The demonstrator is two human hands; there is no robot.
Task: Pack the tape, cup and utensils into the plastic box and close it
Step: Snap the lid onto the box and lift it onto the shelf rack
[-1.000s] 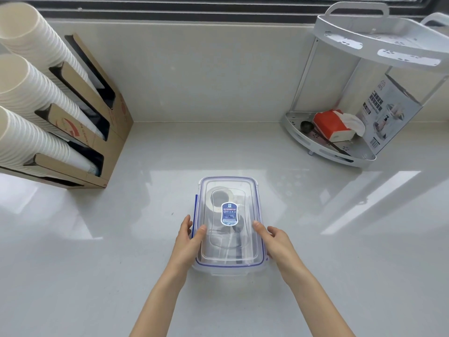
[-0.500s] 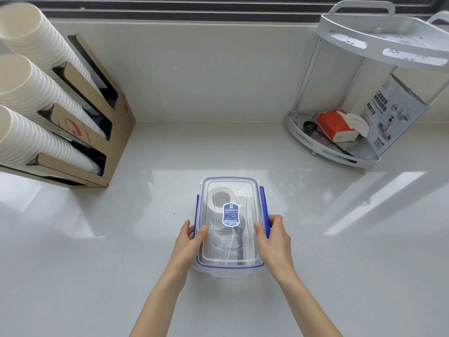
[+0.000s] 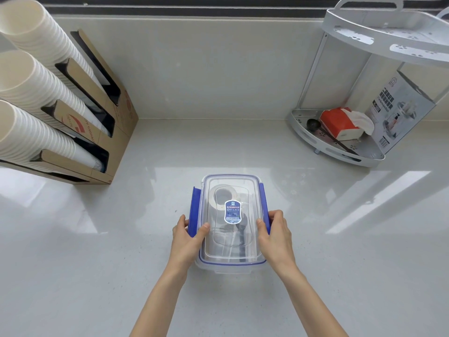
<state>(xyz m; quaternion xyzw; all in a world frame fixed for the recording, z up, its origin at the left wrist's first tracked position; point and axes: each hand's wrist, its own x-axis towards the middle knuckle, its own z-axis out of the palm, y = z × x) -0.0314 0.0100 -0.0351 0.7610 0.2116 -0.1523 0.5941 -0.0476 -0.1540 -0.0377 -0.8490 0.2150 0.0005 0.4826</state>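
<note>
The box (image 3: 230,222) sits mid-counter, lid (image 3: 232,249) on, tape (image 3: 224,195) visible inside. The left hand (image 3: 187,239) pinches the left clip (image 3: 194,210); the right hand (image 3: 277,237) pinches the right clip (image 3: 263,205). A clip could miss the rim if the lid sits askew. Count: 1 box, 2 blue clips, 1 tape roll.

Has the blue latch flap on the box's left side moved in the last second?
Yes. The blue left latch flap has swung outward from the clear plastic box, gripped by the left hand.

No legible txt; labels blurred.
</note>
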